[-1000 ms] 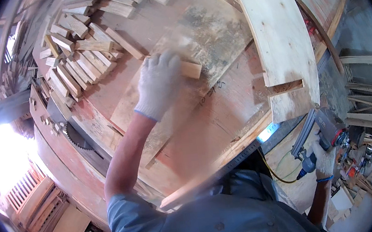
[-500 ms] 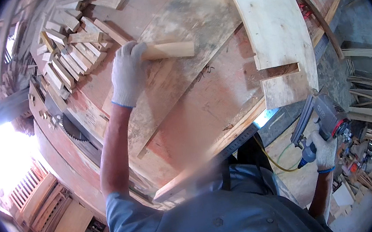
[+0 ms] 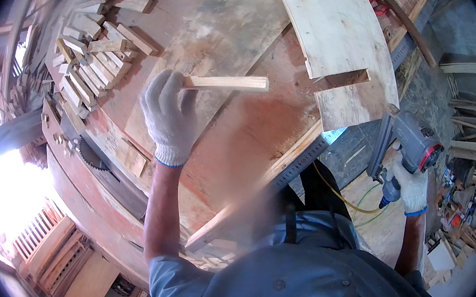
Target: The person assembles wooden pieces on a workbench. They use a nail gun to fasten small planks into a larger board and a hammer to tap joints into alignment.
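My left hand (image 3: 169, 118), in a white knitted glove, grips one end of a short wooden strip (image 3: 229, 83). The strip sticks out to the right above the workbench (image 3: 260, 140). In my gloved right hand (image 3: 411, 184) is a grey pneumatic nail gun (image 3: 415, 139), held at the bench's right edge. Its nose is close to the near corner of a large pale wooden board (image 3: 345, 36); I cannot tell whether they touch. That board has a curved right side and a rectangular notch (image 3: 347, 79) near its closer end.
Several wooden blocks (image 3: 97, 70) lie piled at the far left of the bench. A toothed saw blade (image 3: 89, 156) shows along the left side. A yellow air hose (image 3: 337, 193) hangs below the front edge. Offcuts and tools (image 3: 462, 211) clutter the lower right.
My left hand has come slightly nearer, and the wooden strip has turned and shifted to the right. The nail gun stays in my right hand, a little lower and tilted differently.
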Demonstrator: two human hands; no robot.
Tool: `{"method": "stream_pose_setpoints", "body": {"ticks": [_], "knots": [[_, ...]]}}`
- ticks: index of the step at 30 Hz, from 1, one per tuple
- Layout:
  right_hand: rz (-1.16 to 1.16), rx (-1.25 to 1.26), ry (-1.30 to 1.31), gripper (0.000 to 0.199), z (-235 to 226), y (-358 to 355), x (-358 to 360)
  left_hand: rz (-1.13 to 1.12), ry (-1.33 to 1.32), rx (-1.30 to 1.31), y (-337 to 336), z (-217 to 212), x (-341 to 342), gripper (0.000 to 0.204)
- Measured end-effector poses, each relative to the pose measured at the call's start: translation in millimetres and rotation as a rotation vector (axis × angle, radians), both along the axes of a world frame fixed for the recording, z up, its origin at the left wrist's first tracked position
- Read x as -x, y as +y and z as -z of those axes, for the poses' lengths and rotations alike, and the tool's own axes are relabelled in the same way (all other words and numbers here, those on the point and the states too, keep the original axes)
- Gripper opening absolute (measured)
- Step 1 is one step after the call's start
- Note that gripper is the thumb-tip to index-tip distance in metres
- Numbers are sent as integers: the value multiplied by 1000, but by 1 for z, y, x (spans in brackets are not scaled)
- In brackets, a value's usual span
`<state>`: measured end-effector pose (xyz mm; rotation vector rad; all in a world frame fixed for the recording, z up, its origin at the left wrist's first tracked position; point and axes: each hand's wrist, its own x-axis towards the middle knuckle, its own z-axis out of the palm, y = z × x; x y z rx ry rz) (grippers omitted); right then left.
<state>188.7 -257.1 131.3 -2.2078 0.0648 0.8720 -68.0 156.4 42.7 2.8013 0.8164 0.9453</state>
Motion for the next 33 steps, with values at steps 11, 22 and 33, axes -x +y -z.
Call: {"method": "stream_pose_setpoints", "body": {"ticks": [11, 22, 33], "knots": [[-103, -43, 40, 24, 6, -16, -19, -115, 411, 706, -103, 5, 5, 46], [-58, -316, 45, 22, 10, -36, -40, 45, 413, 686, -161, -1, -7, 50], [-89, -399, 30, 29, 15, -61, -72, 93, 365, 640, -170, 8, -28, 51]]}}
